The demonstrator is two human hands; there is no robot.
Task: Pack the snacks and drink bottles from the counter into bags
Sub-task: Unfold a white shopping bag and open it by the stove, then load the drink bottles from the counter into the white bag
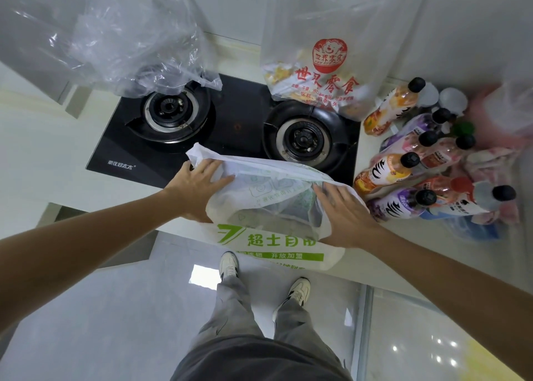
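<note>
White bag with green print (pixel 268 204) at the surface's near edge, left hand (pixel 196 184) and right hand (pixel 343 210) flat on it with fingers spread, about eight drink bottles (pixel 383 170) lying just right, two stove burners (pixel 170 112) behind, bag with red print (pixel 326 72) holding snacks beyond, one clear bag (pixel 129 40) far left.

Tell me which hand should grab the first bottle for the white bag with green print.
Right. The right hand rests on the white bag on the side nearest the bottles, which are clustered right of the stove. The left hand lies on the bag's far side and could hold it open.
</note>
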